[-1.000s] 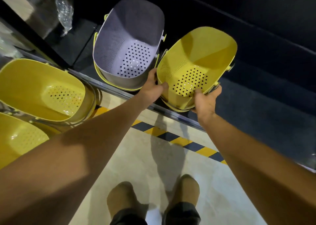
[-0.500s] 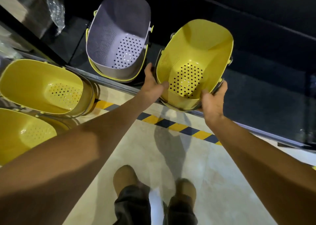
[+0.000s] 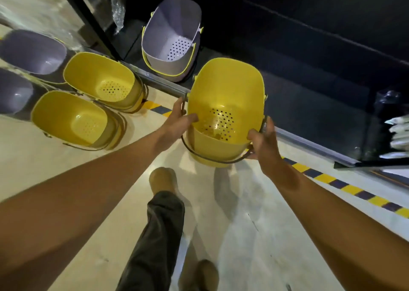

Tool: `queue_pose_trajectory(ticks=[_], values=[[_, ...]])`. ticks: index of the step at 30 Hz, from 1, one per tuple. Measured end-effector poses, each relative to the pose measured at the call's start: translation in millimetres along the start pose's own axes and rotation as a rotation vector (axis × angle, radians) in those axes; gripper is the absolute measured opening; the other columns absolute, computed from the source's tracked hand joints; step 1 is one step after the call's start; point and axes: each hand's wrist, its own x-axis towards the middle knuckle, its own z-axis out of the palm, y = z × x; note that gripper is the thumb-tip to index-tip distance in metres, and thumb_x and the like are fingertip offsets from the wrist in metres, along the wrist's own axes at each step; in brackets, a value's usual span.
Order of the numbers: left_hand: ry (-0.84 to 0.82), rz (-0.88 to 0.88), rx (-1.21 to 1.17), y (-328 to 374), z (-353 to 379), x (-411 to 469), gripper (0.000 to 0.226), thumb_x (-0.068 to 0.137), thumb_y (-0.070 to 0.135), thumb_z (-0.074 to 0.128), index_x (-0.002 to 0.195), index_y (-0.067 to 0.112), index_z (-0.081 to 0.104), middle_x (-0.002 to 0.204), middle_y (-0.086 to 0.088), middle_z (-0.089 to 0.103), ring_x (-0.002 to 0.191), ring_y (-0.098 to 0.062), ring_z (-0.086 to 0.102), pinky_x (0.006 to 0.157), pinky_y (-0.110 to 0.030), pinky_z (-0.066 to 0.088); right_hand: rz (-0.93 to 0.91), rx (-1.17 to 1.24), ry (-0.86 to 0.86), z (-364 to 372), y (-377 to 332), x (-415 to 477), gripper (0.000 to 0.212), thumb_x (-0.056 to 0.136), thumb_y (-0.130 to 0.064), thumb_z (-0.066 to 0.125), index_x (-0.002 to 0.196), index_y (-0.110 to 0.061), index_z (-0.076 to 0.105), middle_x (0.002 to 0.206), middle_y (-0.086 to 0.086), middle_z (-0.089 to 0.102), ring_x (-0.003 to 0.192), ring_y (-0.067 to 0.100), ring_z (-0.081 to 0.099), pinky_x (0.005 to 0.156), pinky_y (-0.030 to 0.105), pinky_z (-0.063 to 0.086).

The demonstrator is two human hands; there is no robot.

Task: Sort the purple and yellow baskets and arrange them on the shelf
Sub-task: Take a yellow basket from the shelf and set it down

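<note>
1. Handling of one yellow basket (image 3: 225,104) is the step in hand. Both hands hold it in the centre of the frame, over the front rail of the dark shelf (image 3: 309,145). Its lower half hangs above the pale floor (image 3: 232,213), so I judge that it is not set down.
2. A purple basket (image 3: 171,40) sits on the shelf in the upper centre, apart from the held one. The shelf to the right of both looks bare and dark.
3. Two yellow stacks (image 3: 100,81) wait on the floor at the left of the frame. Purple baskets (image 3: 31,51) lie at the far left edge, so much sorting seems to remain.
4. The next move calls for a choice of spot by colour. The basket must then be levelled, since its mouth tips towards the camera, and lowered until its base rests flat. The dark bail handle (image 3: 212,159) dangles under it and could catch on the rail.
5. The left hand (image 3: 177,124) reaches in from the lower left on a long, nearly straight arm. Its thumb hooks over the near rim and its fingers (image 3: 180,104) lie along the outer wall, gripping.
6. The right hand (image 3: 262,141) comes from the lower right, wrist bent inward. It pinches the opposite rim by the handle pivot.
7. Striped hazard tape (image 3: 332,180) runs along the floor beneath the rail.
</note>
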Motion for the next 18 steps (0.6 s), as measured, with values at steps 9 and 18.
queue_pose_trajectory(ticks=[9, 18], values=[[0.185, -0.104, -0.083, -27, -56, -148, 0.082, 0.091, 0.007, 0.055, 0.152, 0.030, 0.004, 0.125, -0.003, 0.043, 0.116, -0.026, 0.044, 0.093, -0.045, 0.045, 0.032, -0.312, -0.313, 13, -49, -120, 0.052, 0.087, -0.005, 0.045, 0.129, -0.036, 0.043, 0.091, -0.015, 0.060, 0.081, 0.012, 0.060, 0.070, 0.038, 0.055], [0.479, -0.275, -0.243, -120, -200, -239, 0.081, 0.093, 0.013, 0.053, 0.152, 0.033, 0.001, 0.142, -0.007, 0.042, 0.110, -0.023, 0.047, 0.086, -0.038, 0.045, 0.062, -0.583, -0.658, 188, -46, -184, 0.070, 0.080, -0.010, 0.049, 0.141, -0.040, 0.031, 0.107, 0.002, 0.056, 0.085, 0.021, 0.055, 0.053, 0.026, 0.047]])
